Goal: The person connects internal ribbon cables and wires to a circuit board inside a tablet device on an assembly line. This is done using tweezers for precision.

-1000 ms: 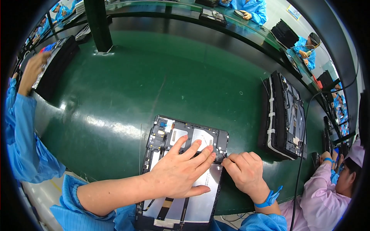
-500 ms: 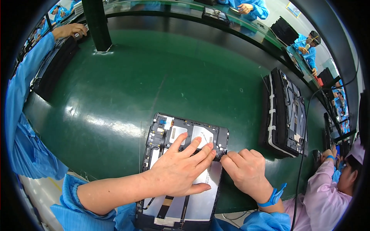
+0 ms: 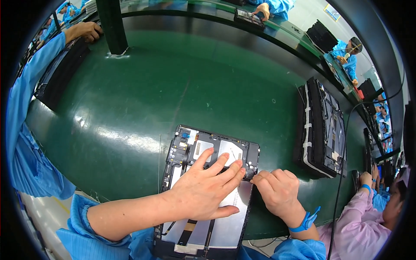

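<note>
An opened tablet (image 3: 236,208), its metal plate and black inner frame exposed, rests at the front edge of the green table. Across its upper middle lies my left hand (image 3: 201,190), open, fingers spread and tips touching the inner parts. At the tablet's right edge, my right hand (image 3: 277,188) is closed in a pinch. Whatever sits between its fingertips is too small to make out. A blue wrist strap (image 3: 306,221) circles my right wrist.
Stacked black tablet-like units (image 3: 323,130) with padding stand to the right, a black cable (image 3: 341,160) hanging before them. Another black stack (image 3: 60,76) is at far left, beneath a co-worker's hand (image 3: 82,31). A dark post (image 3: 112,28) rises behind. A person in pink (image 3: 355,221) sits at right.
The view shifts slightly. My left hand stays spread on the tablet and my right hand remains pinched at its edge. Across the table, a co-worker's hand has moved down onto a device.
</note>
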Demonstrator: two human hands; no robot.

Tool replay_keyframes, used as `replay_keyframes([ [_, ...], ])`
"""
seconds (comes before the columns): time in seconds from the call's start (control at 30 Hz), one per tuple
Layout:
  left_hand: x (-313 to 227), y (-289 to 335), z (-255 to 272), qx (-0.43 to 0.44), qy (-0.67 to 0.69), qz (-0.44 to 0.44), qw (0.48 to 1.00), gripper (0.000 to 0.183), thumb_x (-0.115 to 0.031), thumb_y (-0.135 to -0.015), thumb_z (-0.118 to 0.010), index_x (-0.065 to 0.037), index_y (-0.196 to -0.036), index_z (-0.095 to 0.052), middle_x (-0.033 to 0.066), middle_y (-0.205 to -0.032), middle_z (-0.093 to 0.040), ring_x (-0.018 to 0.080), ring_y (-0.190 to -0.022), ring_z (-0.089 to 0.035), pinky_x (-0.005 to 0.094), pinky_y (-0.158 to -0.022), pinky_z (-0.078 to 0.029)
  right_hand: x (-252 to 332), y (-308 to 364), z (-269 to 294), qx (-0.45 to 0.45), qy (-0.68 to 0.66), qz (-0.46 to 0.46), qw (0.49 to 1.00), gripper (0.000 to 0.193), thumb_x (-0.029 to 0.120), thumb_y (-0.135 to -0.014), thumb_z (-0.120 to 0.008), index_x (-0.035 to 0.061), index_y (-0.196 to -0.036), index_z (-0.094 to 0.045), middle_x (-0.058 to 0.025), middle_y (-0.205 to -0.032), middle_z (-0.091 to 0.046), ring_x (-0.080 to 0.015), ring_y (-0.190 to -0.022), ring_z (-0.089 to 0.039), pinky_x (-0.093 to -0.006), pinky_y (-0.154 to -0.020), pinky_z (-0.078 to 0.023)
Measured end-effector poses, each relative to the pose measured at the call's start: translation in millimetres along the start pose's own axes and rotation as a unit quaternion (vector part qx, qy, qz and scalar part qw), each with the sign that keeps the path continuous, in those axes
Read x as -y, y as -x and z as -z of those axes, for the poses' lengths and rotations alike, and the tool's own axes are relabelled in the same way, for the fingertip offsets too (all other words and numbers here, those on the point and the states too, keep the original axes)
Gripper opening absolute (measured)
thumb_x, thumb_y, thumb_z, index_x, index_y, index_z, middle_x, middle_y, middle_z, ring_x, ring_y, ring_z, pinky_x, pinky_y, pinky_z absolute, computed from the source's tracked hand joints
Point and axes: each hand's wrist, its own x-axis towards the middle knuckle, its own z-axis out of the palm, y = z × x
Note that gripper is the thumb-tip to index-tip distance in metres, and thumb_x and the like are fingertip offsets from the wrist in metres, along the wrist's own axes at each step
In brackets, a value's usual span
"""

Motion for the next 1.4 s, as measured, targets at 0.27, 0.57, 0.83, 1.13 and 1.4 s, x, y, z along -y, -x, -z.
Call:
replay_keyframes([
  [0.27,-1,0,0,-0.001,-0.004,-0.001,1.000,0.061,-0.049,-0.075,-0.041,0.000,-0.111,-0.043,0.0125,-0.115,-0.041,0.0293,-0.107,-0.036,0.0476,-0.090,-0.023,1,2,-3,-0.018,0.004,0.004,1.000,0.012,0.013,-0.057,-0.056,0.0107,-0.068,-0.052,0.0017,-0.069,-0.052,-0.0099,-0.050,-0.042,-0.0225,-0.041,-0.029],
  [0.57,0,1,-1,-0.010,-0.010,-0.002,1.000,0.062,-0.051,-0.073,-0.044,-0.001,-0.109,-0.045,0.0114,-0.113,-0.043,0.0287,-0.104,-0.038,0.0469,-0.089,-0.024,6,-4,3,0.009,0.036,-0.001,0.999,0.011,0.014,-0.056,-0.055,0.0112,-0.064,-0.048,0.0016,-0.062,-0.046,-0.0102,-0.048,-0.040,-0.0227,-0.040,-0.028],
  [0.83,-3,-3,5,-0.005,-0.018,0.001,1.000,0.061,-0.048,-0.073,-0.044,0.001,-0.110,-0.044,0.0127,-0.114,-0.041,0.0291,-0.105,-0.036,0.0485,-0.089,-0.025,26,-27,21,0.112,0.172,0.010,0.979,0.012,0.015,-0.057,-0.055,0.0126,-0.059,-0.043,0.0018,-0.050,-0.038,-0.0099,-0.043,-0.040,-0.0228,-0.036,-0.029],
  [1.13,-5,0,-2,-0.042,-0.047,-0.003,0.998,0.065,-0.052,-0.070,-0.045,0.000,-0.109,-0.046,0.0134,-0.113,-0.045,0.0304,-0.103,-0.040,0.0503,-0.087,-0.027,22,-7,28,0.172,-0.040,-0.220,0.959,0.008,0.006,-0.072,-0.054,0.0038,-0.076,-0.047,-0.0094,-0.056,-0.052,-0.0248,-0.049,-0.053,-0.0329,-0.042,-0.041],
  [1.4,-2,2,-3,-0.053,-0.040,-0.002,0.998,0.066,-0.052,-0.070,-0.044,0.000,-0.110,-0.046,0.0146,-0.112,-0.045,0.0304,-0.103,-0.040,0.0506,-0.087,-0.026,29,-13,23,0.145,-0.125,-0.240,0.952,0.007,0.006,-0.072,-0.054,0.0029,-0.075,-0.048,-0.0110,-0.051,-0.052,-0.0259,-0.047,-0.054,-0.0329,-0.042,-0.042],
])
